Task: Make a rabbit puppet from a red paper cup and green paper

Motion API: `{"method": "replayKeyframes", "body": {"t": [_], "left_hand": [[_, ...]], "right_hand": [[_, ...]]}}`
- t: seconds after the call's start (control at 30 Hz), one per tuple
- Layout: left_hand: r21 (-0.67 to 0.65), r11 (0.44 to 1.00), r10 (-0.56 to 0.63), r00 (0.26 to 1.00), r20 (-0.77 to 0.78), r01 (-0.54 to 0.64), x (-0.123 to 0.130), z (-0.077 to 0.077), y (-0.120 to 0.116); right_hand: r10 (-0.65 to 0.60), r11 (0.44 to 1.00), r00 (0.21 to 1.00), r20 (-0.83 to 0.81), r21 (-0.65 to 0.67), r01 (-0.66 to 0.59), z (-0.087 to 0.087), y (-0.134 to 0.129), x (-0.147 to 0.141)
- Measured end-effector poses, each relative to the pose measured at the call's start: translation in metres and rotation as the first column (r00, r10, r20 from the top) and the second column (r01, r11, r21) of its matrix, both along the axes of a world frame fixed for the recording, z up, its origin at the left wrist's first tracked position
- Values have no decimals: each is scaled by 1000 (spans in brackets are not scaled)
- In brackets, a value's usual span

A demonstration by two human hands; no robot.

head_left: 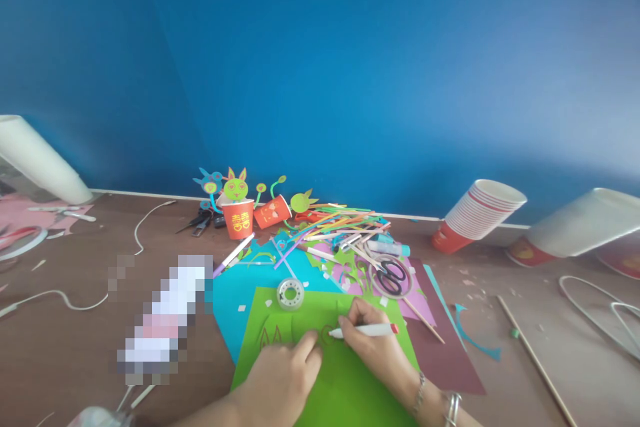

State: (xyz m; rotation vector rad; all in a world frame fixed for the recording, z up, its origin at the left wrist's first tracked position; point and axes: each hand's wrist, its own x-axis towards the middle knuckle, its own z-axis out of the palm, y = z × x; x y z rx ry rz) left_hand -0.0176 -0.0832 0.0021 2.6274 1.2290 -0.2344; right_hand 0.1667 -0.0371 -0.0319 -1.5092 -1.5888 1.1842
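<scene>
Between the fingers of my right hand [367,337] is a white felt-tip marker [373,330] with a red end, its tip touching a green paper sheet [360,390]. Beside the tip is a small round reddish outline [327,334]. My left hand [285,373] lies on the same sheet, fingers stretched out and pressing it down. Above its knuckles are two pointed ear outlines [271,335], their lower parts covered by the hand. A tape roll [291,294] rests at the sheet's upper edge.
Behind the sheet lie blue paper [230,307], black-handled scissors [390,276], many coloured sticks [345,217] and scraps. Red paper cups [239,219] with paper animal figures stand at the wall. Stacked cups [480,213] lean at right; a wooden stick [535,357] lies nearer.
</scene>
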Motion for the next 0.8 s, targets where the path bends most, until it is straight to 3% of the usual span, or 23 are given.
{"method": "replayKeyframes", "body": {"t": [0.27,0.8], "left_hand": [[7,1000,18,999,33,-18,0,-3,-1],[16,1000,-9,1000,-13,9,0,-2,-2]], "right_hand": [[-3,999,993,117,44,-2,0,0,0],[-20,999,995,103,45,15,2,0,-2]]}}
